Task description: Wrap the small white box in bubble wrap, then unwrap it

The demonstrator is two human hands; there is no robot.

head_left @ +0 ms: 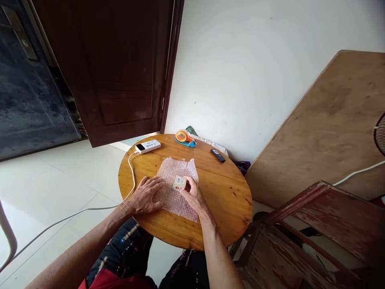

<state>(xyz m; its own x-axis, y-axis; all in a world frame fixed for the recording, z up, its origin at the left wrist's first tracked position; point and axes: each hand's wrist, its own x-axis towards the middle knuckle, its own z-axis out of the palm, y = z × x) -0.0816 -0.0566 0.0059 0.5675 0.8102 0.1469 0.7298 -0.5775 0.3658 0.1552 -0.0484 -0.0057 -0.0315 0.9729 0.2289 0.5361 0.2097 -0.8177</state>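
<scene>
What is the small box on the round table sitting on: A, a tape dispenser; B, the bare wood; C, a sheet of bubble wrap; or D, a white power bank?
C: the small box lies on the bubble wrap, with the right hand at it and the left hand flat on the sheet's edge.

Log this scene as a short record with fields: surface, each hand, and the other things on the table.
surface: round wooden table
wrap: bubble wrap spread flat on the table
left hand: palm down, flat on the wrap's left edge
right hand: fingers on a small box, which sits on the wrap
far edge: tape dispenser; white device with a cable; dark remote
right of table: worn red wooden chair
</scene>
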